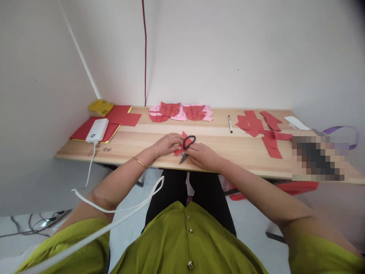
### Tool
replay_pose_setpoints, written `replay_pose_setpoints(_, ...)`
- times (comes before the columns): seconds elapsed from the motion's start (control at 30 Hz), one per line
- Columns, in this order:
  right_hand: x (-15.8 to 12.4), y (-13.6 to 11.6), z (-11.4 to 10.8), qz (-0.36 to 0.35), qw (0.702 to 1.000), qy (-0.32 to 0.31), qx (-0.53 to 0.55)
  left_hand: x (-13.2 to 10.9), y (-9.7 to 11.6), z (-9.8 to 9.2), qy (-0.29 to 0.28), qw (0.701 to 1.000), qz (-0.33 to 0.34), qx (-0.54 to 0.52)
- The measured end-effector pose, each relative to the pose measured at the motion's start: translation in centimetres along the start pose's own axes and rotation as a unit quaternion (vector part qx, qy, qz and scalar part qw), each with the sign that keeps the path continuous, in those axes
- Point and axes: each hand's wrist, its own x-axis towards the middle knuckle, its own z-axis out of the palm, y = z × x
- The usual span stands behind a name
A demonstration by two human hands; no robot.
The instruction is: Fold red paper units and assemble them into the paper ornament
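Near the table's front edge, a small piece of red paper (179, 149) lies between my hands. My left hand (169, 144) rests at its left side with the fingers closed on it. Black-handled scissors (188, 142) lie across the paper's right side, blades pointing down toward the table edge. The fingers of my right hand (201, 154) are bent together around the lower part of the scissors, near the pivot; the fingertips are partly hidden.
Red and pink folded papers (171, 110) sit at the back. A pen (230, 124) and red cutouts (250, 123) are on the right. Red sheets (128, 116), a white power bank (97, 130) and a yellow packet (100, 108) are on the left. A white cable (114, 210) crosses my left arm.
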Motion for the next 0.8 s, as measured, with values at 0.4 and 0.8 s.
replay_pose_setpoints(0.4, -5.0, 4.6, -4.0, 0.134, 0.986, 0.065, -0.077, -0.9, -1.4, 0.9, 0.046, 0.998, -0.049, 0.003)
replay_pose_setpoints(0.8, -9.0, 17.0, -6.1, 0.442, 0.859, 0.056, -0.251, -1.1, -0.6, 0.3, 0.153, 0.977, -0.139, 0.055)
